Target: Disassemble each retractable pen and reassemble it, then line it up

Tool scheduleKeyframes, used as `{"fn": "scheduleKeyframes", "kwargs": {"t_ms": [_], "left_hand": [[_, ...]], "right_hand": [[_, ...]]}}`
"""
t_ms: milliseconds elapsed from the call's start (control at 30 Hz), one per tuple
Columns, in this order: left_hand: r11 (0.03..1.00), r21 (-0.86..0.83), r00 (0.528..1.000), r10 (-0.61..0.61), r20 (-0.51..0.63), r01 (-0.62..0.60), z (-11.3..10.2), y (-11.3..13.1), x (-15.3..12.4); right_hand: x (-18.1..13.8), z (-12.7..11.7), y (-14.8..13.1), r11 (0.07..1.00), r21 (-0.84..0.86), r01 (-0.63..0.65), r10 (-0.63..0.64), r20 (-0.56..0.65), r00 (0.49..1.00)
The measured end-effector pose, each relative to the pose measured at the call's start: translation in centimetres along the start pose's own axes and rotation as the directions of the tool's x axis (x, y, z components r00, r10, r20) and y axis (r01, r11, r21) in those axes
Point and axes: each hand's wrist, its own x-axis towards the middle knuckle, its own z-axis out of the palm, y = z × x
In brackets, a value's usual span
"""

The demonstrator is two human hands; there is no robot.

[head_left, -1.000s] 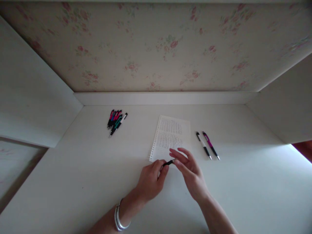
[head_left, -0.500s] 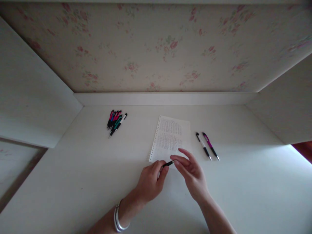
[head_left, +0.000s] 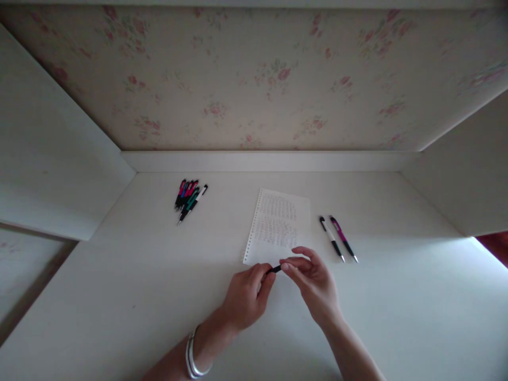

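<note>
A white desk (head_left: 119, 275) carries all items. At its middle lies a punched sheet of paper (head_left: 277, 225) bearing handwriting. Both hands are at work by the sheet's near edge. The left hand (head_left: 246, 296) is curled, thumb and forefinger closed around a held pen (head_left: 277, 269). The right hand (head_left: 317, 291) pinches that pen's exposed end between thumb and forefinger, its other fingers loosely bent. A pile of pens (head_left: 188, 201) lies far left; a white-and-black pen (head_left: 332, 239) and a purple pen (head_left: 344, 239) lie side by side, right of the sheet. Of the held pen only a short black section shows between the hands; its tip is hidden. Judgement: the step in hand is two-handed work at the pen's end. The next move calls for a firm left hold, with light, aligned pressure from the right fingertips.
</note>
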Motion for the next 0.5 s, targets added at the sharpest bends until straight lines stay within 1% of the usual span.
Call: {"fn": "scheduleKeyframes", "kwargs": {"t_ms": [100,233,333,433,500], "left_hand": [[0.999,0.028,1.000,0.015,-0.001,-0.015,0.0,0.0,0.0],[0.998,0.070,1.000,0.007,0.007,-0.007,0.0,0.1,0.1],[0.998,0.056,1.000,0.015,-0.008,-0.015,0.0,0.2,0.1],[0.997,-0.011,0.997,0.076,-0.007,-0.076,-0.1,0.3,0.0],[0.987,-0.029,0.987,0.158,0.042,-0.157,-0.3,0.6,0.0]], "right_hand": [[0.0,0.2,0.1,1.000,0.012,-0.011,0.012,-0.063,0.998],[-0.2,0.8,0.4,0.996,0.083,-0.027,0.037,-0.118,0.992],[0.0,0.8,0.4,0.990,0.136,-0.031,0.052,-0.156,0.986],[0.6,0.2,0.0,0.979,0.203,0.014,0.029,-0.208,0.978],[1.1,-0.3,-0.4,0.968,0.250,0.034,0.024,-0.226,0.974]]}}
